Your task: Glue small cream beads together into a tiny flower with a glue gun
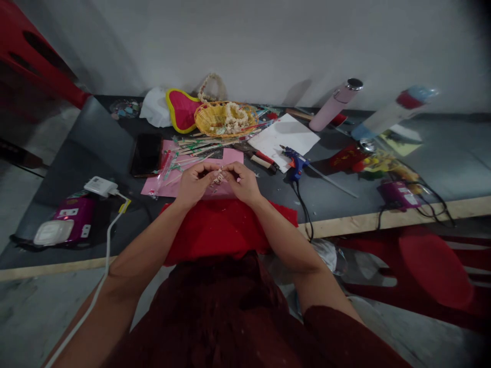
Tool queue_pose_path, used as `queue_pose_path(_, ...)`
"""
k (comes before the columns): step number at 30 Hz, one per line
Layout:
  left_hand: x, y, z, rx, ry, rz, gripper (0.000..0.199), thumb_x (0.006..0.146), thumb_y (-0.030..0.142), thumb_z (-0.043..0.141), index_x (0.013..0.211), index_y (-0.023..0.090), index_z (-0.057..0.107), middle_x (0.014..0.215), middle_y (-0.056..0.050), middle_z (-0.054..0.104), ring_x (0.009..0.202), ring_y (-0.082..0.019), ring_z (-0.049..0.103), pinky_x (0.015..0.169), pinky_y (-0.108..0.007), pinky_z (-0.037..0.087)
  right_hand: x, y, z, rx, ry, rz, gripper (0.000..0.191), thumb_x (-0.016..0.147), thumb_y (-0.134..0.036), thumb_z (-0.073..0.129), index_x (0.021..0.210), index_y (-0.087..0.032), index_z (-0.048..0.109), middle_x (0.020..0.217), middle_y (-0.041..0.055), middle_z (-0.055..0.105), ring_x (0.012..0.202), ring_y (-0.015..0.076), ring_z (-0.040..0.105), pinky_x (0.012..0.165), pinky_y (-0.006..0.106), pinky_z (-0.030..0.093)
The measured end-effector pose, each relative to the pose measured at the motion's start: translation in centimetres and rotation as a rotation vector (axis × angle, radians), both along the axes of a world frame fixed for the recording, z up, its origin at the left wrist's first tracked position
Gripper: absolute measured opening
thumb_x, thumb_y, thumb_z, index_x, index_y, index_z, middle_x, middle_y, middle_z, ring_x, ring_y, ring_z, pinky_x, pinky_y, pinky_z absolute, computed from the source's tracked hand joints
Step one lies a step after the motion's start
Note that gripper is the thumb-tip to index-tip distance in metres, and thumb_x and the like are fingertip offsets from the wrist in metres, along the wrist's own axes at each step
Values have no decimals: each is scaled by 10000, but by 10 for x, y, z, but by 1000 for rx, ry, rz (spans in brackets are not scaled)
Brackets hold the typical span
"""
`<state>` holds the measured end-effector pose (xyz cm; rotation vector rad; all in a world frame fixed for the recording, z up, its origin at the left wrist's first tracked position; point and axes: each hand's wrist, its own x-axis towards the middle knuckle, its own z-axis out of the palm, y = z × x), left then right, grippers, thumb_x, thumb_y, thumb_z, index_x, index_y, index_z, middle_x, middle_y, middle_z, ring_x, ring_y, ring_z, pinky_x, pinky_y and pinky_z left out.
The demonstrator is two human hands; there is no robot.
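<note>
My left hand and my right hand meet above pink paper. Between their fingertips is a small, pale, beaded-looking piece, pinched from both sides. Its exact kind is too small to make out. Under my wrists a red cloth covers the table's front edge. Just beyond my hands lie thin sticks with green bits on them. Pliers with red and pale handles rest to the right, near a blue glue gun on white paper.
A yellow wicker basket holds a pale beaded strand. A black phone lies left, near a purple power box and white charger. A pink flask, a plastic bottle and a red can stand right.
</note>
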<state>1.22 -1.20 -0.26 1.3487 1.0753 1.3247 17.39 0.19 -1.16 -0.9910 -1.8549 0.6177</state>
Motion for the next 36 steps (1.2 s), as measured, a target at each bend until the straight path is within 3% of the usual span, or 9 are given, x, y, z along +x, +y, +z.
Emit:
queue_pose_path(10, 0, 1, 5, -7, -70, 69, 169, 692, 284, 701, 817, 172, 691, 675, 8, 627, 539, -62, 512, 514, -188, 422, 2, 1, 3, -59, -5, -27, 188, 881, -324, 480, 940, -193, 601, 906, 40, 641, 766, 125, 572, 711, 260, 457)
queue_pose_path(17, -5, 8, 2, -94, -266, 94, 177, 652, 245, 727, 811, 178, 687, 694, 10, 610, 505, -43, 491, 467, -182, 400, 12, 12, -6, -82, -172, -46, 207, 811, -128, 456, 951, -180, 599, 928, 47, 638, 837, 147, 580, 763, 272, 449)
queue_pose_path(20, -5, 8, 4, -135, -341, 70, 183, 645, 230, 732, 811, 176, 681, 712, 10, 612, 490, -34, 483, 461, -185, 400, 19, 16, -5, -86, -211, -104, 191, 816, -147, 460, 942, -180, 600, 935, 53, 630, 805, 146, 575, 748, 277, 450)
queue_pose_path(29, -4, 4, 10, -199, -462, -25, 181, 648, 203, 737, 813, 165, 672, 736, 8, 608, 503, -28, 476, 459, -179, 387, 41, 17, 11, -102, -56, -220, 190, 849, -259, 460, 960, -170, 587, 920, 47, 629, 746, 123, 560, 692, 267, 449)
queue_pose_path(36, -4, 4, 10, -209, -500, -37, 175, 634, 184, 744, 791, 165, 668, 674, 24, 584, 497, -30, 470, 466, -184, 393, 78, 0, 28, -96, -180, -304, 177, 837, -271, 480, 937, -181, 594, 912, 47, 633, 712, 123, 544, 669, 271, 438)
